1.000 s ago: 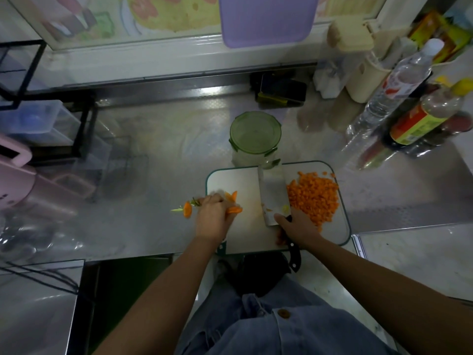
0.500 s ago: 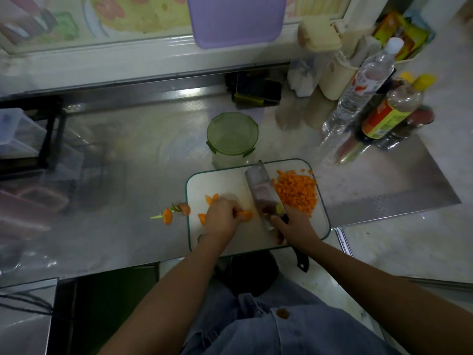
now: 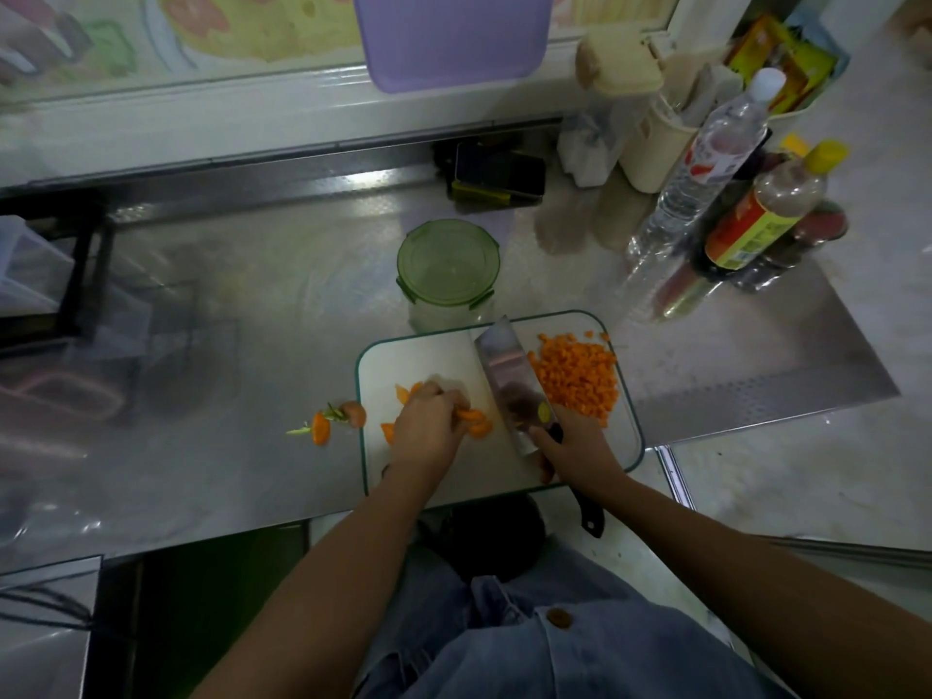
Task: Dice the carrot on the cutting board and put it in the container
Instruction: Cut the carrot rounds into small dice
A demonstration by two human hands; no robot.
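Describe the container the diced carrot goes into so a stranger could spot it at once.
Find the white cutting board at the near edge of the steel counter. Just behind its far edge stands a round clear container with a green clip-on lid, closed. Unlike the tall bottles to its right, it is short and wide.

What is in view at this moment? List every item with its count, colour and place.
cutting board: one, white with green rim, counter front edge
diced carrot: one pile, orange, board's right side
carrot slices: several, orange, board's left side, under the left hand
carrot ends: two, orange with green stems, counter left of board
cleaver: one, steel blade, mid-board
container: one, clear with green lid on, behind board
bottles: several, back right
phone: one, dark, back wall
left hand: on the slices
right hand: gripping cleaver handle
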